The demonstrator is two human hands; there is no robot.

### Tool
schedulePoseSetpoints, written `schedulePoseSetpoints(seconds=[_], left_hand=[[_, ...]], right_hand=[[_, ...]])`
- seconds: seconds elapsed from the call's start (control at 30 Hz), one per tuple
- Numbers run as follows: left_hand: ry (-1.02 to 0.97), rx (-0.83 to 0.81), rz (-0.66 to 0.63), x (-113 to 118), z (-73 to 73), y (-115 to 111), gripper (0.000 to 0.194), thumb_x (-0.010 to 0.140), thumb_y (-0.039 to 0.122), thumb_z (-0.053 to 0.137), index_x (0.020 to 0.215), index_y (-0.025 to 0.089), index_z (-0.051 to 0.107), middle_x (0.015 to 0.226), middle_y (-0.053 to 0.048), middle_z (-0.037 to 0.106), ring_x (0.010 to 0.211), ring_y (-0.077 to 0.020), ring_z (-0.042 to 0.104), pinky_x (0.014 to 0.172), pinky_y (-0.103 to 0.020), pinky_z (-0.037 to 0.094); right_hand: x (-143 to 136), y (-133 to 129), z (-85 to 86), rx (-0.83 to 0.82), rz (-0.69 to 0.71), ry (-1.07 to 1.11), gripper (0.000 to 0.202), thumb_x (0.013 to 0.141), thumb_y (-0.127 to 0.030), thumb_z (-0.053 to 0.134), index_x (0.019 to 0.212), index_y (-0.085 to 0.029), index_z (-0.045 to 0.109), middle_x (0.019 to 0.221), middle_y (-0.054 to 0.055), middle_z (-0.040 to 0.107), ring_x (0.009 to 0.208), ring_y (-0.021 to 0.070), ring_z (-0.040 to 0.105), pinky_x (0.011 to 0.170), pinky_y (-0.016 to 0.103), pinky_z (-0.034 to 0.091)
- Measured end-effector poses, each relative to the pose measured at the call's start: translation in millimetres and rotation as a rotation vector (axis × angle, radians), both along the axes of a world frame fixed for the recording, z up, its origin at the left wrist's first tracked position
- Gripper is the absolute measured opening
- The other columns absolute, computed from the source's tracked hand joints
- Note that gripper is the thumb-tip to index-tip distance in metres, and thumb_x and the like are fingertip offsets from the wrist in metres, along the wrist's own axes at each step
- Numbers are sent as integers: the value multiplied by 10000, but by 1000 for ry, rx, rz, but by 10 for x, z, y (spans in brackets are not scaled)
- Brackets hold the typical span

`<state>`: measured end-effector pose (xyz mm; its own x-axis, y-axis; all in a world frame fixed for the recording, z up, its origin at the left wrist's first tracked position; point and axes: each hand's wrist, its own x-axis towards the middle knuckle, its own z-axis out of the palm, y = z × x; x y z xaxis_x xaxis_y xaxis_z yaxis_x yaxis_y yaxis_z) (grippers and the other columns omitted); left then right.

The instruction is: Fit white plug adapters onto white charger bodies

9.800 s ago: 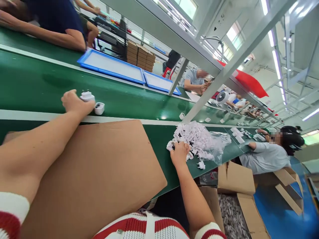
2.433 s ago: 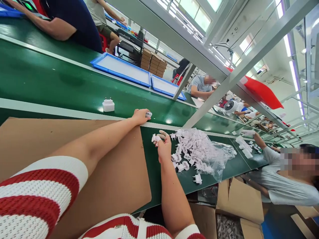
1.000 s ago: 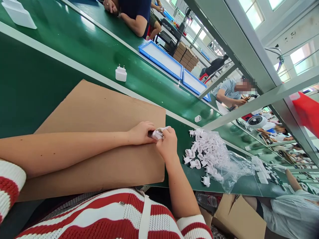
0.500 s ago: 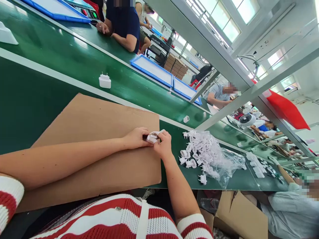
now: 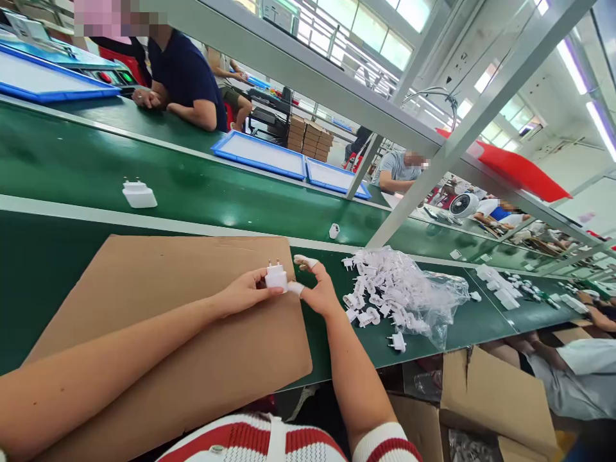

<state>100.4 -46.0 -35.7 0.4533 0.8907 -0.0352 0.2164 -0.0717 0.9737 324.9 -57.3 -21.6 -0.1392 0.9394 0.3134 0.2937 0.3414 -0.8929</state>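
A white two-pin plug charger [image 5: 276,278] is held upright, pins upward, above the brown cardboard sheet [image 5: 158,282]. My left hand [image 5: 245,292] grips it from the left between thumb and fingers. My right hand [image 5: 317,289] is just right of the charger, thumb and forefinger spread apart, with white covers on those fingertips. The right thumb tip is close beside the charger; whether it touches I cannot tell. To the right of my right hand, a pile of white plug parts [image 5: 370,289] lies partly in a clear plastic bag [image 5: 433,301].
On the green conveyor belt [image 5: 192,199] lie a charger [image 5: 139,194] and a smaller white piece [image 5: 334,231]. Blue-rimmed trays [image 5: 260,154] line the far side. A slanted metal post [image 5: 409,186] rises behind the pile. An open carton [image 5: 495,398] stands below the table's edge at right.
My hands have parted: the right fingers have opened off the white piece, and the charger now shows upright in my left hand. The view has turned, and the belt charger has shifted left.
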Motion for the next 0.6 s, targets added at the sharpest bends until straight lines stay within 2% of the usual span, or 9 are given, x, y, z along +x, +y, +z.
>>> schedulePoseSetpoints(seconds=[0.1, 0.2, 0.3, 0.47, 0.6], left_hand=[[-121, -191, -84, 4, 128, -48, 800, 658, 827, 838, 1158, 211, 735, 1114, -108, 791, 1035, -323, 710, 936, -432, 584], [-132, -254, -77, 34, 177, -105, 804, 602, 837, 863, 1116, 225, 782, 1074, -101, 794, 1025, -336, 707, 937, -439, 587], [-128, -270, 18, 39, 91, -86, 781, 559, 881, 842, 1051, 275, 836, 1033, -82, 803, 1047, -368, 710, 970, -467, 598], [-106, -315, -15, -39, -131, 98, 692, 539, 937, 802, 900, 347, 850, 833, -35, 764, 976, -392, 731, 1016, -528, 609], [-63, -337, -11, -83, -129, 145, 681, 472, 917, 845, 823, 334, 831, 782, -41, 753, 997, -415, 742, 1075, -553, 591]], right_hand=[[-84, -54, 15, 14, 165, -141, 715, 711, -467, 976, 1366, -297, 743, 1417, 83, 712, 1331, 283, 633, 1206, 451, 466], [-157, -74, -24, 40, 178, -223, 586, 728, -488, 975, 1254, -304, 795, 1298, 72, 760, 1249, 276, 666, 1150, 428, 492], [-186, -19, -100, 77, 89, -241, 527, 705, -524, 976, 1156, -300, 820, 1176, 50, 779, 1139, 271, 675, 1050, 391, 513], [-247, 101, -267, 84, -27, -336, 360, 697, -447, 955, 996, -284, 839, 907, 6, 747, 913, 230, 641, 876, 330, 496], [-327, 193, -433, 57, -53, -382, 284, 685, -360, 940, 935, -283, 829, 817, -23, 713, 833, 212, 610, 823, 316, 489]])
